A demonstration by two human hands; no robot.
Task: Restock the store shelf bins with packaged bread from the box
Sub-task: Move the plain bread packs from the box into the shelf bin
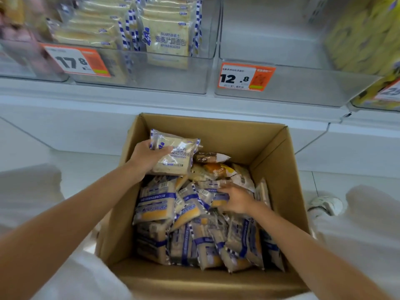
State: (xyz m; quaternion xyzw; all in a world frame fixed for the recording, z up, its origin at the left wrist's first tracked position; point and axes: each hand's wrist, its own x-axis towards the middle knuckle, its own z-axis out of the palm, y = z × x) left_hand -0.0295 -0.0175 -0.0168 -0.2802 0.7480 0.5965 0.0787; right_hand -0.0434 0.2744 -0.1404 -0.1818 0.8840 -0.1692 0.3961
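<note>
The left hand (151, 158) grips 1 blue-and-white toast packet (177, 155) by its left edge, raised above the heap at the far-left corner of the cardboard box (272, 152). The right hand (237, 199) lies low on the loose packets (155, 204) mid-box, fingers reaching over 1 of them; whether they pinch it I cannot tell. Matching toast stands in the clear bin (184, 83) tagged 17.8, directly above and beyond the held packet, so the left hand is nearer, the packet's printed face already up. The neighbouring bin (303, 87), tagged 12.8, lies to the right, above the right hand.
</note>
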